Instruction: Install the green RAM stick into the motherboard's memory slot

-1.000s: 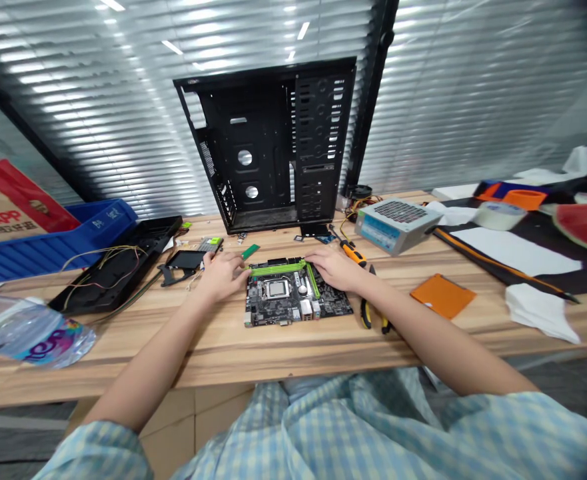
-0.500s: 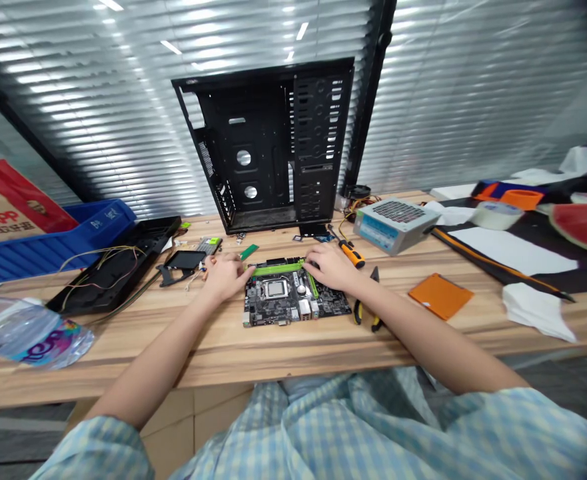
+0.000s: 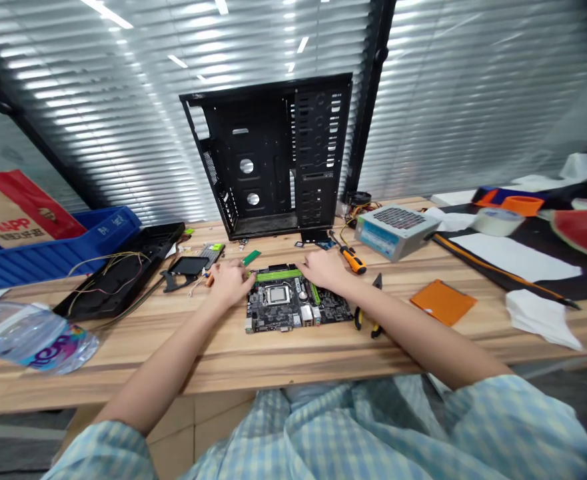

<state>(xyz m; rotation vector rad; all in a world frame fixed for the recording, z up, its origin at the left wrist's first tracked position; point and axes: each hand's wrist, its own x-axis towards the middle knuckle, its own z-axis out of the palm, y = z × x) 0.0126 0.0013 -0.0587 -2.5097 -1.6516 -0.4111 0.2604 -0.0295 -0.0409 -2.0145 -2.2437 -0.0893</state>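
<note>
In the head view, the left hand (image 3: pixel 230 281) has its fingers bent and close together, the thumb reaching right to the far left corner of a circuit board (image 3: pixel 293 317). The gap between thumb and fingers looks narrow; whether they pinch the board's edge I cannot tell. The right hand (image 3: pixel 326 272) lies over the far right part of the board, its fingers curved and near one another, their tips at the inner end by the green slots (image 3: pixel 278 275). What those tips grip is hidden, so their hold cannot be told either.

The board lies flat on the tabletop (image 3: pixel 253 365), between the two sets of fingers and toward the person from them. It is dark, with a silver square chip (image 3: pixel 277 295) nearer the left fingers, a round battery (image 3: pixel 302 296) nearer the right, and metal sockets (image 3: pixel 306 315) along the near edge.

A small green strip (image 3: pixel 252 257) lies just beyond the left fingers. A screwdriver (image 3: pixel 354 260) lies to the right of the right fingers, and a pair of pliers (image 3: pixel 358 318) lies partly behind the right forearm. Well beyond both hands' fingers stands a black computer case (image 3: pixel 268 147), upright, its open side facing the person.
</note>
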